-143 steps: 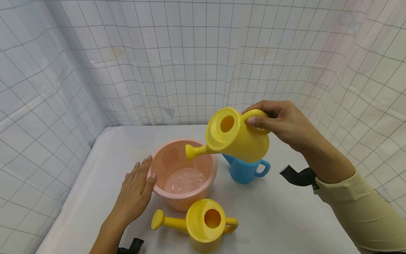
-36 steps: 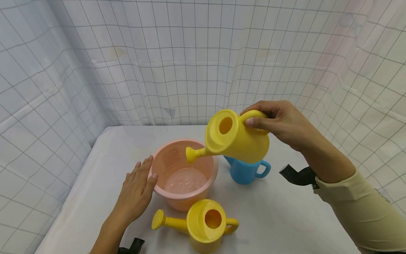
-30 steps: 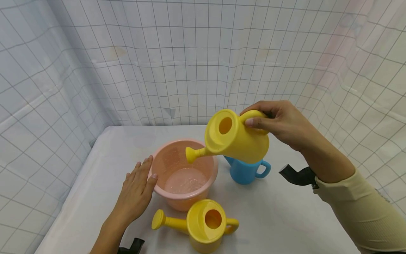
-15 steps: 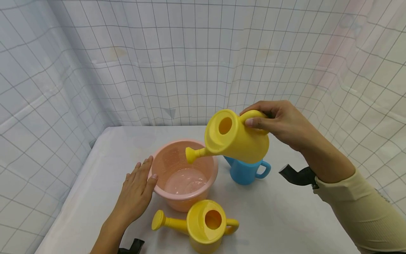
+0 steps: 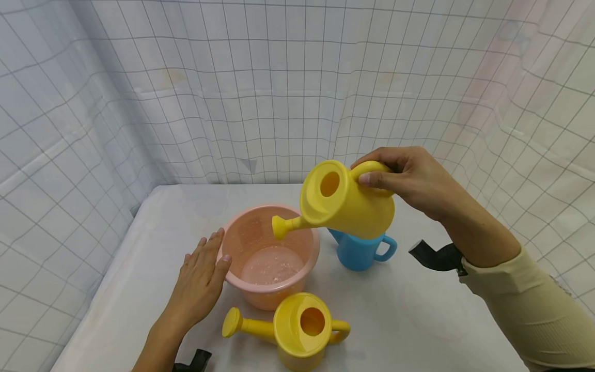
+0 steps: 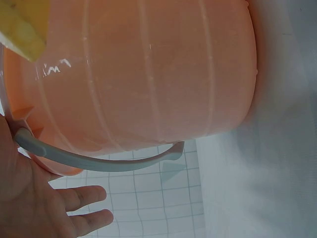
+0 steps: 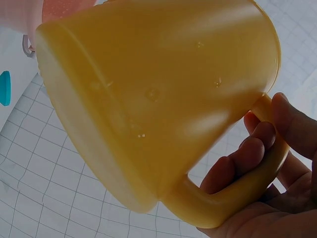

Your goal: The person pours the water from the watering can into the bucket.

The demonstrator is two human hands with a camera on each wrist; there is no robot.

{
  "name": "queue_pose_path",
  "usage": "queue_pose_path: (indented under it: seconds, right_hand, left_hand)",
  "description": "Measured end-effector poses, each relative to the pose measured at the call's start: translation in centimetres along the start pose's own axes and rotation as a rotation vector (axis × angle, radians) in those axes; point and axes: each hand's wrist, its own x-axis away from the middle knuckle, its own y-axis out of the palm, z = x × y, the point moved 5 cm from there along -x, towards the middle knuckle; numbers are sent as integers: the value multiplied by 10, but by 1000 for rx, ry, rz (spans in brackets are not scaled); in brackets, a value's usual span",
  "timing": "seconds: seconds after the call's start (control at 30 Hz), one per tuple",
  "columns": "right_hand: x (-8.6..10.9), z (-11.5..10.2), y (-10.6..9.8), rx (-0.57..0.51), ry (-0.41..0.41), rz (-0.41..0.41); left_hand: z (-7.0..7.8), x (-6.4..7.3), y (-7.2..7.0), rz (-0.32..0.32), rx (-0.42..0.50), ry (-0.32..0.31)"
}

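My right hand (image 5: 411,181) grips the handle of a yellow watering can (image 5: 367,214), its fingers curled round it in the right wrist view. This can is raised and tilted, with its spout head (image 5: 280,227) over a pink bucket (image 5: 264,298). Shallow, rippled water (image 5: 274,263) shows at the bucket's bottom. Against the bucket's left rim lies my left hand (image 5: 200,279), fingers straight. The left wrist view shows the bucket's grey bail handle (image 6: 109,164) hanging beside that hand.
Just in front of the bucket stands a second yellow watering can (image 5: 302,356), spout to the left. A blue watering can (image 5: 355,253) stands right of the bucket, partly hidden by the raised one. White grid-patterned curtains (image 5: 297,93) surround the white-covered table (image 5: 418,320).
Compared with the oldest frame, the raised watering can's spout is a touch lower. Ripples in the bucket's water shift between frames. Both hands stay almost where they were.
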Motion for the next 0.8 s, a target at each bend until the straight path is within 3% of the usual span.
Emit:
queue_pose_path:
  seconds: [0.8]
  right_hand:
    - [-2, -3, 0, 31, -3, -6]
  left_hand:
    - [1, 1, 0, -8, 11, 5]
